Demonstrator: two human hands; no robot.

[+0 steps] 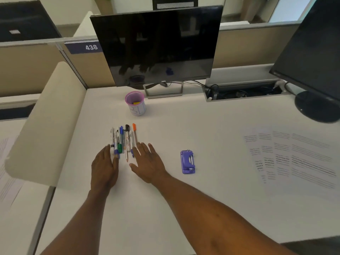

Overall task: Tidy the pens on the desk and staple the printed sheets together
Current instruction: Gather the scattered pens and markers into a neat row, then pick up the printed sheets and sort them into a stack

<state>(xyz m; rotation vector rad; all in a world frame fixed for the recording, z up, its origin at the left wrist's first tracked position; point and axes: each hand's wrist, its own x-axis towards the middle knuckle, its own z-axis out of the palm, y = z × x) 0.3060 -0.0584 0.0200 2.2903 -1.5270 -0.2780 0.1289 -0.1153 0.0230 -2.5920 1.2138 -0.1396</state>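
Two hands: we hold both flat on the desk (pixel 165 208), palms down, fingers straight, gripping nothing.
Left hand (pixel 104 166): it lies at the left flank of the pens, and its fingertips touch the outermost ones at their near ends.
Right hand (pixel 147 162): it lies at the right flank, with fingers spread and the forefinger against the pens on that side.
Pens (pixel 122 140): we see a tight row lying side by side between our hands and pointing away from us. The caps are orange, black, blue and green.
Cup (pixel 135 103): it has a pink rim and stands upright beyond the pens, just in front of the monitor (pixel 160 46). Something yellow lies inside it.
Stapler (pixel 187 161): it is purple and lies on the desk to the right of our right hand, apart from it.
Printed sheets (pixel 294 157): they are fanned and overlapping at the right of the desk, well apart from the stapler. We cannot read their text.
Second monitor (pixel 312 52): it is dark and stands at the far right, above the sheets.
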